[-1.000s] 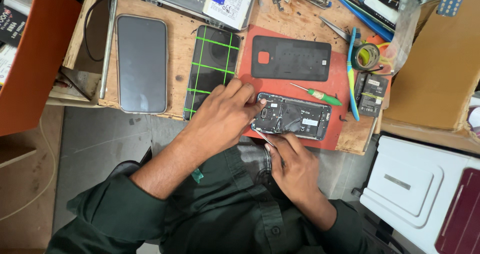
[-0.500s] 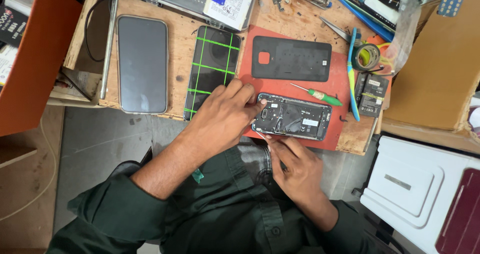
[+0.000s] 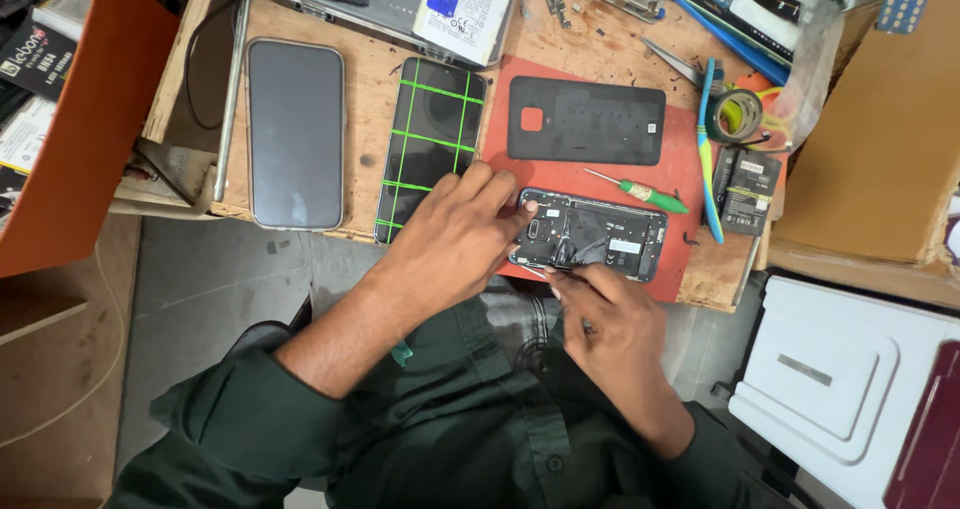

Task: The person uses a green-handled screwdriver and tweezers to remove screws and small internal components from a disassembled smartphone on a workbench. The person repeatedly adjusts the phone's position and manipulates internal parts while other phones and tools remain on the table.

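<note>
Both hands, left [image 3: 455,234] and right [image 3: 600,314], pinch the opened phone [image 3: 595,236], lying lengthwise left-to-right.

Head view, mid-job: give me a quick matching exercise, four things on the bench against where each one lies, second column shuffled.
Things:
1. green-handled screwdriver
2. black back cover
3. opened phone
4. screen with green grid lines

Places:
A. under the fingers of the left hand and the right hand, at the near edge of the red mat
B. off the mat, on the wood to its left
C. on the mat, between the cover and the opened phone
D. on the far part of the mat

Pairs: 1-C, 2-D, 3-A, 4-B
</note>
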